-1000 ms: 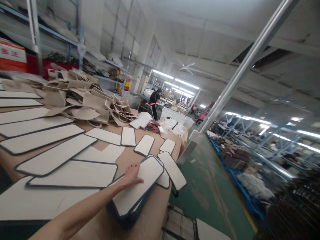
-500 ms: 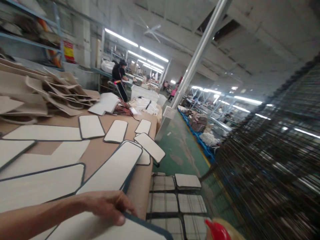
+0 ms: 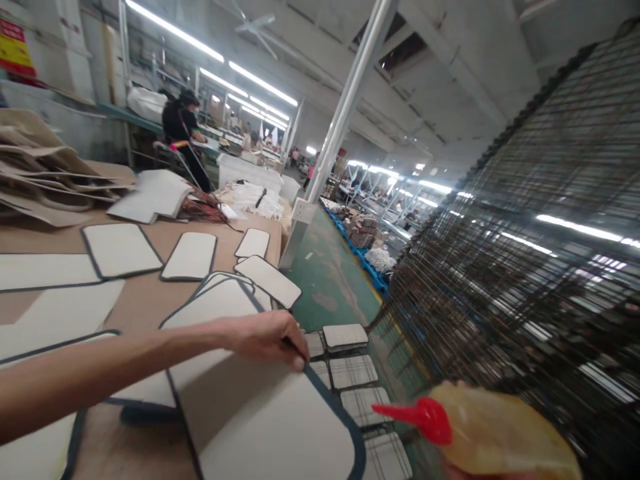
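Note:
My left hand (image 3: 267,337) reaches across from the left and pinches the edge of a large white panel with dark blue edging (image 3: 260,413). The panel is lifted and tilted toward me, over the table's right edge. Under and behind it lies a stack of similar panels (image 3: 215,303) on the brown table (image 3: 145,303). At the lower right a yellowish squeeze bottle with a red nozzle (image 3: 500,427) hangs in the air, nozzle pointing left. Only a sliver of my right hand (image 3: 465,472) shows beneath it at the frame's bottom edge.
More edged white panels (image 3: 120,248) lie spread over the table, with beige cut pieces piled (image 3: 35,180) at far left. A tall wire rack (image 3: 525,267) fills the right. Plaid trays with a small panel (image 3: 345,335) sit below the table edge. A person (image 3: 183,130) works far back.
My view has swung right and down. My left hand went from resting flat on the stack to gripping a panel and pulling it up toward me. The bottle has come further into view.

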A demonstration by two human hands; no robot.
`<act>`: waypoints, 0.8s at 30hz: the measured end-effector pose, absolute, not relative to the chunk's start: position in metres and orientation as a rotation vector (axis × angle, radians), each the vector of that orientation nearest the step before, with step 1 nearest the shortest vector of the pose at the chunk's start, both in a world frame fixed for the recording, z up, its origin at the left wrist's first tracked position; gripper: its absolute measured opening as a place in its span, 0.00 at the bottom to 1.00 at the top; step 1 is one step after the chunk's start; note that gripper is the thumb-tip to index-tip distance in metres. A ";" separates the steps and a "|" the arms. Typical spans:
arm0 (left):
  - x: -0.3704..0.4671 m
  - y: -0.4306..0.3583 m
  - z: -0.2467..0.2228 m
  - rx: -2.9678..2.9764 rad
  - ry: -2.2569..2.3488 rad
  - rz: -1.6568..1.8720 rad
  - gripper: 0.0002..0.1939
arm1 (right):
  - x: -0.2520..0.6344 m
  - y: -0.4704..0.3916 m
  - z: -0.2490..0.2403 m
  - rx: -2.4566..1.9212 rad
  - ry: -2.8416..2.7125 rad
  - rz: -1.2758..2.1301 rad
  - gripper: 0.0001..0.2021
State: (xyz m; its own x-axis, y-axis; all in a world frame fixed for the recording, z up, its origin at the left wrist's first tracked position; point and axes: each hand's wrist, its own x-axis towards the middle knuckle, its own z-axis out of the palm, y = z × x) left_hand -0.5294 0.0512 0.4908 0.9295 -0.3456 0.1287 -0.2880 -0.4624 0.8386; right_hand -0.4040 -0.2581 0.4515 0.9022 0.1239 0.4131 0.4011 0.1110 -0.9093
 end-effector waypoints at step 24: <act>-0.487 0.036 0.534 1.962 -0.741 -0.449 0.22 | -0.428 -0.274 0.493 -1.335 -0.399 0.024 0.32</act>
State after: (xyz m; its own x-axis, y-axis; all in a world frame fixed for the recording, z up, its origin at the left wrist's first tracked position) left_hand -0.4871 0.0355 0.5343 0.7484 -0.6633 -0.0052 -0.3118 -0.3587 0.8798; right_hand -0.4278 -0.2735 0.4934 0.9324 0.2429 0.2678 0.2086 0.2434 -0.9472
